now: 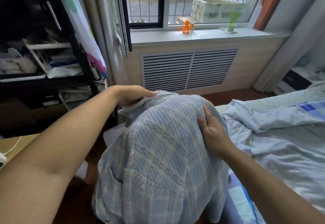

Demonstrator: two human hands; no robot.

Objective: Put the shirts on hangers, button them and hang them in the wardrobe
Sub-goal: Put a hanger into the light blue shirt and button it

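The left hand [131, 95] pinched the pale blue textured cotton shirt [163, 146] at its far-left edge; the right hand [212, 132] lay flat, fingers spread, probably steadying it.

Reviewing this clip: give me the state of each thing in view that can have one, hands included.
checked shirt: held up off the bed, draped in a dome; no hanger visible.
left hand: grips the shirt's upper edge.
right hand: fingers straight, pressed flat on the shirt's right side.
window: dark-framed sash swung open inward.
bedding: rumpled, unmade.
vent grille: fitted in place under the sill.
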